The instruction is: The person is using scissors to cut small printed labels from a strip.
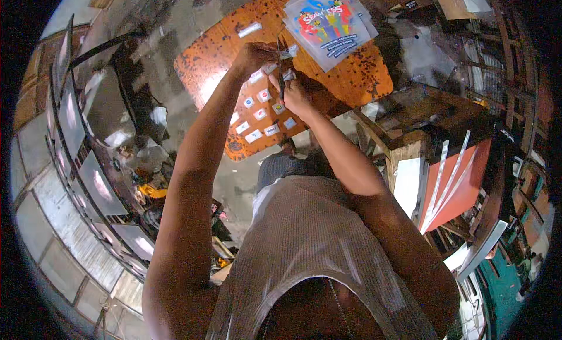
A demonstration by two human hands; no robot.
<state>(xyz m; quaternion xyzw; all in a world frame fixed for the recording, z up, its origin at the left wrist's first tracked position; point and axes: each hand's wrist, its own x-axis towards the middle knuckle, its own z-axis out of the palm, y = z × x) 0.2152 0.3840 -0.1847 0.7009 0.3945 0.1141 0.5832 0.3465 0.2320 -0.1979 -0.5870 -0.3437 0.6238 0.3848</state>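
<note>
My right hand (297,95) grips a pair of scissors (281,74), its blades pointing away from me over an orange tabletop (342,92). My left hand (256,59) is at the blades, its fingers pinched on a small white printed strip (289,51) that shows to the right of the blades. Small white printed pieces lie in loose rows nearer to me, among them one with a red mark (263,95), one with a blue round mark (248,102) and one with dark writing (271,129). Another white strip (250,29) lies beyond my left hand. My hands hide part of the strips beneath them.
Translucent printed sheets (329,28) overlap at the tabletop's far right. A dark metal rack with pale sheets (101,182) stands on my left. To my right are a wooden frame (404,151) and a red panel (461,186) with white strips. Clutter covers the floor.
</note>
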